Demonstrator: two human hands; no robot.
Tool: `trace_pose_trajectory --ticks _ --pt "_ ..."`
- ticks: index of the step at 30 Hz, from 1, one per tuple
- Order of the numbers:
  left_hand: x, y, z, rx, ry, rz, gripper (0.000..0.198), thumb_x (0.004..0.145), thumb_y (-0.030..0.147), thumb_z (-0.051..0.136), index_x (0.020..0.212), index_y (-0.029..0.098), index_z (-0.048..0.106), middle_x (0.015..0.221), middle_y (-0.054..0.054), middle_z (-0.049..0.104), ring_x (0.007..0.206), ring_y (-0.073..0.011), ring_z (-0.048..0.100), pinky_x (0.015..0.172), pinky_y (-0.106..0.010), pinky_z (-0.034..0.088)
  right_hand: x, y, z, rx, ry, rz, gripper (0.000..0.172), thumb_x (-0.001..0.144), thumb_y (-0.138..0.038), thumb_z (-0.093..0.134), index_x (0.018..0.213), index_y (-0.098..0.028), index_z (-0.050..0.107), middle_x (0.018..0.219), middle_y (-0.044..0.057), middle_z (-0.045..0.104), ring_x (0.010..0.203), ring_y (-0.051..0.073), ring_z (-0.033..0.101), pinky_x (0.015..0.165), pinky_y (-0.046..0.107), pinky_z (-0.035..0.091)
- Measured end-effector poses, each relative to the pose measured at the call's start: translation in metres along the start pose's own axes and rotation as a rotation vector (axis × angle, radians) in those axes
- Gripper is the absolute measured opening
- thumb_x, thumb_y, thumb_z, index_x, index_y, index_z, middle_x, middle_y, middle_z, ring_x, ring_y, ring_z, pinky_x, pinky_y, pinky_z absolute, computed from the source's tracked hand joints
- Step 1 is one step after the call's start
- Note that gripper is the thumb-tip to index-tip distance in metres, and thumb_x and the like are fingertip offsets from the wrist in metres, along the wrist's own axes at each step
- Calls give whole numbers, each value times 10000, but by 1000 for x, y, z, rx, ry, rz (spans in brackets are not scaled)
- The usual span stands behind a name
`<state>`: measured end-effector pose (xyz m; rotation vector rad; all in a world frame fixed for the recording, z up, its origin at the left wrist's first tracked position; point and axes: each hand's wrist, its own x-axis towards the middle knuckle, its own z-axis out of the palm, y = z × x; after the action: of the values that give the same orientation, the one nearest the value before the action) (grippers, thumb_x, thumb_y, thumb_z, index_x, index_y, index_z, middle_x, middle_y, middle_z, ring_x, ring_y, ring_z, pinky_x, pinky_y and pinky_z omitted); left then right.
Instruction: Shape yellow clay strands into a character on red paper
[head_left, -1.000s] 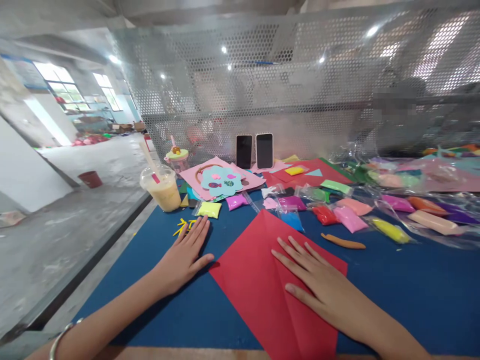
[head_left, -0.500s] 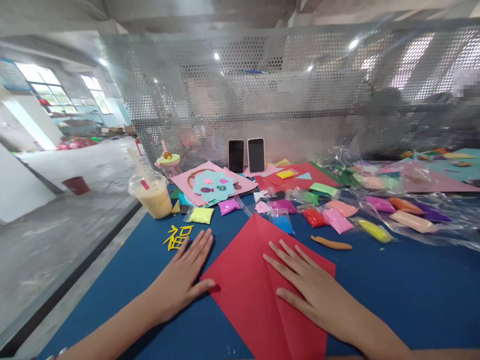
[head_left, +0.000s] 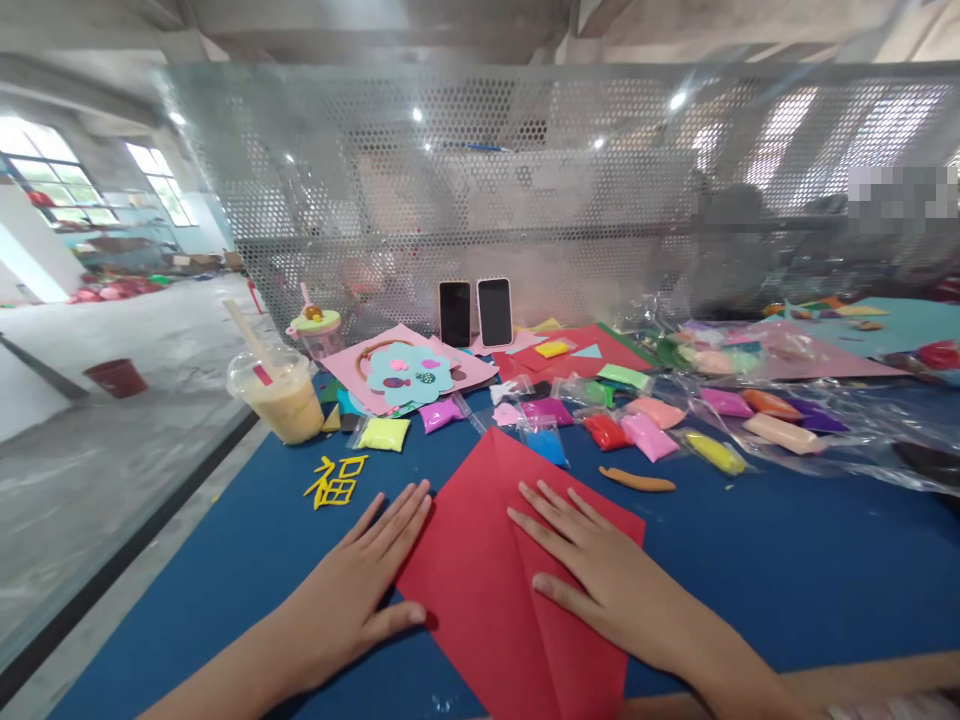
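Observation:
A sheet of red paper, turned cornerwise, lies in front of me with a lengthwise crease and its right part folded over. My right hand rests flat on that folded part, fingers spread. At the paper's left corner, my left hand lies with fingers stretched out, its fingertips and thumb at the edge. Just beyond the left hand sits a yellow Chinese character made of thin strips. A brown strip of clay lies beyond the right hand.
Past the paper are several clay packets, among them a yellow one and a red one. A drink cup stands at the table's left edge. Two phones lean upright before a perforated metal screen.
The whole view has shifted slightly, so most things appear further left. My left hand has moved a little closer against the paper's left edge; the right hand stays on the fold.

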<state>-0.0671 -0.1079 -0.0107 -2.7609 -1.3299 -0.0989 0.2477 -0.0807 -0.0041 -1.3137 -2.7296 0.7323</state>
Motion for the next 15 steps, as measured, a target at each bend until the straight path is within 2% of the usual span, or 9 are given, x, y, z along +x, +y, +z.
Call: trace_pose_trajectory --ticks 4,9,12,15 --pt "1 -8 5 -27 -9 -71 820 931 606 339 1511 219 -93 1573 -129 137 1442 -298 189 1143 -521 221 -2 1 2 27 14 8 646 912 -674 220 1493 -391 192 1583 -97 72 1464 231 25 1182 509 69" --pt "-5 -28 1 -93 138 -164 663 982 543 181 1527 218 -10 1591 -106 97 1459 -280 128 1158 -537 157 1 4 1 82 50 37 669 908 -677 230 1503 -377 164 1592 -91 18 1465 226 -9 1182 488 121" --pt "-11 -33 -15 -96 192 -241 623 980 530 235 1511 206 205 1575 -101 209 1450 -276 198 1166 -527 157 5 5 -2 80 92 81 699 908 -676 227 1511 -325 185 1600 -48 15 1468 234 11 1177 492 147" --pt "-24 -33 -29 -107 199 -361 508 964 518 331 1339 232 518 1431 -78 494 1334 -266 437 1142 -482 276 8 4 -3 64 102 79 694 916 -660 238 1505 -293 240 1598 -15 112 1468 237 79 1171 505 170"
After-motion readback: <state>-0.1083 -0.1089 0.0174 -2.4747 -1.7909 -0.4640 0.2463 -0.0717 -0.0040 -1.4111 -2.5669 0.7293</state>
